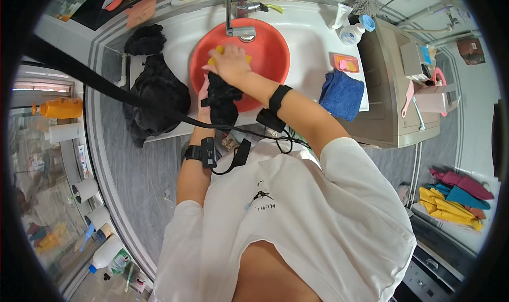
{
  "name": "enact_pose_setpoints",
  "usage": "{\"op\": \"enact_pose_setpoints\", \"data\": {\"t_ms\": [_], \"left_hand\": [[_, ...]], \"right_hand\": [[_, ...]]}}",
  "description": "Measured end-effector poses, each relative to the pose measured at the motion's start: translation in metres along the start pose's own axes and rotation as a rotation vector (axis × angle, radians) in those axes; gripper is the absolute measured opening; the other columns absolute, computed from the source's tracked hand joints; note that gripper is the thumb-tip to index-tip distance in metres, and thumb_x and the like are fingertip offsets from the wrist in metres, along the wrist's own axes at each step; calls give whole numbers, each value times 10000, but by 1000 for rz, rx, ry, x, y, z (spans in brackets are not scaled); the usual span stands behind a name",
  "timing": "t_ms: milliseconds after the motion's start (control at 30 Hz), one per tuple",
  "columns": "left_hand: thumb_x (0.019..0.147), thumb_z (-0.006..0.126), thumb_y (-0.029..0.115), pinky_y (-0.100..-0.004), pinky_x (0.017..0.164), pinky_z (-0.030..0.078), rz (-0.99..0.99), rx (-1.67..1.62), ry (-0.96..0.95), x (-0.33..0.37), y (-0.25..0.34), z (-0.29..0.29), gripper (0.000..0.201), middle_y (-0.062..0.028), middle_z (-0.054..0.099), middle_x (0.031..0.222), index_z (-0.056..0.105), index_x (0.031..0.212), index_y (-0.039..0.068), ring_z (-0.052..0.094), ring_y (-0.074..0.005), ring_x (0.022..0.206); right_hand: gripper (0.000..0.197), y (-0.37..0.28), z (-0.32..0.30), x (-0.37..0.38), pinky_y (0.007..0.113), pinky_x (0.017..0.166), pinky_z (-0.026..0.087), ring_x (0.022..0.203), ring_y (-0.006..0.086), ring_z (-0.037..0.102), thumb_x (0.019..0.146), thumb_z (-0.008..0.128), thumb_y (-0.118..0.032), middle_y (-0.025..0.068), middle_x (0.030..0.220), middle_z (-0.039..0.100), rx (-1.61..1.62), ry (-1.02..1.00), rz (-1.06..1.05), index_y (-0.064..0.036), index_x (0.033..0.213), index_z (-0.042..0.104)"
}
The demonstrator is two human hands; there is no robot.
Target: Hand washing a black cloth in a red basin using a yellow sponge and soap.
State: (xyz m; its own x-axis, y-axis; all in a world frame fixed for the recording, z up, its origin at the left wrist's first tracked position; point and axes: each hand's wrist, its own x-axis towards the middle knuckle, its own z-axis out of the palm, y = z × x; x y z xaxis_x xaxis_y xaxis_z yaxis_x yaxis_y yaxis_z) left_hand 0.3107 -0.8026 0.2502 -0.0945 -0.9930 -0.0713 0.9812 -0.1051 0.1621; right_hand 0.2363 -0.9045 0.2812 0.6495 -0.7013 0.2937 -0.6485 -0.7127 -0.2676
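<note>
Over the left part of an orange-red basin (275, 58) my right hand (231, 64) presses down on a yellow piece (219, 49). Only its edges show past my fingers, so I cannot tell whether it is soap or a sponge. Beneath that hand lies a bunched black cloth (225, 101), which hangs over the basin's near rim. My left hand (203, 94) is at the cloth's left side and grips it from below; most of its fingers are hidden by the cloth and the right hand.
Above the basin's far side is a chrome faucet (236, 17). More black clothing (159, 92) lies on the white counter at left. On the right are a folded blue towel (342, 95), a small soap dish (346, 63) and a pump bottle (356, 32). A dark strap crosses the view.
</note>
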Motion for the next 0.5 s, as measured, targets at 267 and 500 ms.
{"op": "enact_pose_setpoints", "data": {"t_ms": [267, 500], "left_hand": [[955, 367, 404, -400, 968, 418, 168, 101, -87, 3, 1, -46, 439, -103, 530, 1221, 442, 1272, 109, 530, -243, 1111], [952, 377, 386, -398, 970, 417, 63, 84, 27, 5, 7, -30, 433, -107, 540, 1207, 440, 1273, 103, 539, -246, 1099]], "right_hand": [[465, -42, -27, -45, 442, 802, 371, 965, 331, 487, 766, 574, -547, 162, 997, 516, 164, -77, -396, -182, 1052, 588], [463, -4, -6, -6, 423, 774, 364, 968, 309, 488, 773, 556, -552, 144, 967, 537, 74, -23, -98, -166, 1026, 589]]}}
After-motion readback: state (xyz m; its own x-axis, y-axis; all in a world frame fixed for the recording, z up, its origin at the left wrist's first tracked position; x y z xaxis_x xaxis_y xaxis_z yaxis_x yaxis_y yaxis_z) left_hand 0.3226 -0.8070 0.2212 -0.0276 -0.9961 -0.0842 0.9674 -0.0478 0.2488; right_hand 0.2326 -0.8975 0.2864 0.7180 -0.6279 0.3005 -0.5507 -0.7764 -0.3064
